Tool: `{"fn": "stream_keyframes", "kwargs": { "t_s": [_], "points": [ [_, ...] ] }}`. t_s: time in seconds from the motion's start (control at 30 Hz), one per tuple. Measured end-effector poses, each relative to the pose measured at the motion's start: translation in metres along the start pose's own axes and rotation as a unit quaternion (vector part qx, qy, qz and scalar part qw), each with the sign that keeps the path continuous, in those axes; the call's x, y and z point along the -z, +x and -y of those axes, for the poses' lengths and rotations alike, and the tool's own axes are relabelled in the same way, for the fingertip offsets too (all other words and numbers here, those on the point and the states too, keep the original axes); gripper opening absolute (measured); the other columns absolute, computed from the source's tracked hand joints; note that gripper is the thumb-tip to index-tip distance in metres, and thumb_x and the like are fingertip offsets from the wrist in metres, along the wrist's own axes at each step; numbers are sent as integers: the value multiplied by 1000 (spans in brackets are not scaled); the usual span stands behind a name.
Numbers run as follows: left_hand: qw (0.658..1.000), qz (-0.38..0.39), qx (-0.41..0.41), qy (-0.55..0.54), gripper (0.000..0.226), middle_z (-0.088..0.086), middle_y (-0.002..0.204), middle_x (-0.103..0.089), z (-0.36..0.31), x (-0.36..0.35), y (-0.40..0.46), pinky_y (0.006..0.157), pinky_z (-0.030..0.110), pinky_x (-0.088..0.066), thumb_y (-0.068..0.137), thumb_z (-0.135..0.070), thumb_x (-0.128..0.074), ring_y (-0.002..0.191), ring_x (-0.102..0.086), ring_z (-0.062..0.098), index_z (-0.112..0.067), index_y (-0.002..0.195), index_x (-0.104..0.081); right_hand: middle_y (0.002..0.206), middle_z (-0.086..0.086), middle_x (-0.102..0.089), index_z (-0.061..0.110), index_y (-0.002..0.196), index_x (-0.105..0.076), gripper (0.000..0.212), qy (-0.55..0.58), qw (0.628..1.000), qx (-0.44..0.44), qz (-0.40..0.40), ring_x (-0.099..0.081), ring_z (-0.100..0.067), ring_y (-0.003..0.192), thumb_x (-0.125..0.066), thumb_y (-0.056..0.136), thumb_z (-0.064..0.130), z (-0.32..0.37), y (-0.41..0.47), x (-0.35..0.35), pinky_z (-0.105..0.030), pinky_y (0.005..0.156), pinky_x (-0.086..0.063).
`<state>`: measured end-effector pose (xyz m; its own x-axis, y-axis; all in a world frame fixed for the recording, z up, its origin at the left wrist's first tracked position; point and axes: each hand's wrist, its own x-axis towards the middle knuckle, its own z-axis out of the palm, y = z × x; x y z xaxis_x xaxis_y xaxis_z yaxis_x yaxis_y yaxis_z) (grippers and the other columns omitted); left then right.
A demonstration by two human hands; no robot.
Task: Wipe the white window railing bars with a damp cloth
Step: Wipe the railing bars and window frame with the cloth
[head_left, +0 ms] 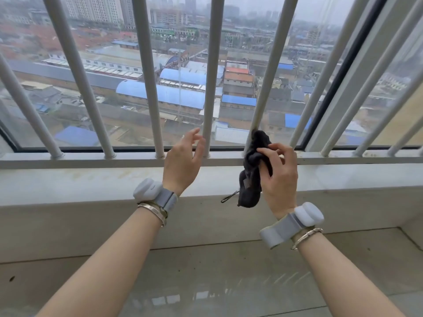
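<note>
Head view, right hand (278,177) pinching black cloth (251,170) against railing bar (270,72), left hand (183,161) raised, fingers loose, empty

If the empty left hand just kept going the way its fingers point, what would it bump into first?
Most likely the white round metal railing bar just beyond the left hand; its open fingertips already hover beside the bar's lower end. Depth is hard to judge, so it could slip past to the window glass.

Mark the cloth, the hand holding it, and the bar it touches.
black cloth (251,177), head view, bunched middle
right hand (280,177), head view, back of hand
white railing bar (270,72), head view, mid shaft
</note>
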<state>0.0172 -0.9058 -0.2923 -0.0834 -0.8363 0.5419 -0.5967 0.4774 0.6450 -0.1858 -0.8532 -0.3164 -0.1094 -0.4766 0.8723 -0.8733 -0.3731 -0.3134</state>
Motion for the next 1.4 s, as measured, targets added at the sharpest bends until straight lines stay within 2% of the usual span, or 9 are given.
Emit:
{"fn": "stream_keyframes", "kwargs": {
  "t_s": [0.17,0.3,0.5,0.7,0.9,1.03,1.2,1.27,1.4],
  "points": [
    [991,-3,-9,-135,33,-3,107,-61,-22,-2,16,81,18,-49,96,-27,-44,94,-60,9,-14,126,-46,116,-14,-47,8,89,-69,13,16,996,-69,53,-53,-28,99,-68,79,1,13,14,-28,-34,85,-50],
    [994,-6,-18,-110,25,1,99,-67,-20,1,23,75,24,-53,95,-28,-46,87,-64,14,-13,115,-49,113,-16,-50,6,82,-70,7,7,996,-81,46,-56,-29,90,-69,78,1,9,27,-35,-39,75,-53],
    [996,-15,-13,-82,21,1,96,-69,-26,3,27,72,29,-55,94,-26,-50,78,-65,13,-14,111,-52,113,-17,-55,3,85,-69,11,75,989,-42,-120,-58,-17,95,-66,78,-5,33,101,-15,-6,91,-38],
    [986,-34,-13,-164,42,3,107,-63,-54,17,57,81,26,-53,86,-12,-60,92,-62,14,-16,125,-44,118,-12,-54,5,85,-67,16,40,998,-26,-43,-59,-21,101,-69,75,-8,13,60,-25,-17,89,-47],
    [971,-91,-52,-215,54,1,111,-59,-92,40,100,77,16,-51,84,-7,-61,92,-61,12,-15,132,-39,110,-9,-59,6,79,-69,18,62,995,-57,-52,-55,-9,97,-74,70,-8,18,74,-21,-1,87,-37],
    [968,-104,-73,-219,55,-2,107,-60,-107,54,115,71,11,-50,82,-8,-66,86,-62,5,-19,129,-41,111,-11,-59,5,81,-69,15,70,991,-27,-108,-59,-14,95,-74,72,-7,32,115,-10,-2,89,-37],
    [958,-93,-81,-258,51,-3,104,-64,-117,69,125,73,24,-56,81,-8,-67,83,-66,11,-20,126,-47,113,-12,-60,4,83,-69,15,65,984,14,-163,-61,-22,95,-71,74,-7,46,165,2,-9,89,-42],
    [954,-66,-89,-278,50,-3,104,-64,-116,73,123,73,24,-56,81,-1,-64,84,-67,11,-19,126,-48,114,-11,-61,5,85,-69,16,53,983,30,-172,-59,-27,98,-68,76,-7,48,173,5,-18,89,-44],
    [947,-2,-87,-310,47,0,111,-65,-110,87,122,80,23,-53,87,6,-47,93,-66,11,-16,128,-50,112,-9,-64,5,91,-67,14,32,979,109,-172,-52,-23,98,-56,83,-2,58,175,14,-12,92,-36]
  ]
}}
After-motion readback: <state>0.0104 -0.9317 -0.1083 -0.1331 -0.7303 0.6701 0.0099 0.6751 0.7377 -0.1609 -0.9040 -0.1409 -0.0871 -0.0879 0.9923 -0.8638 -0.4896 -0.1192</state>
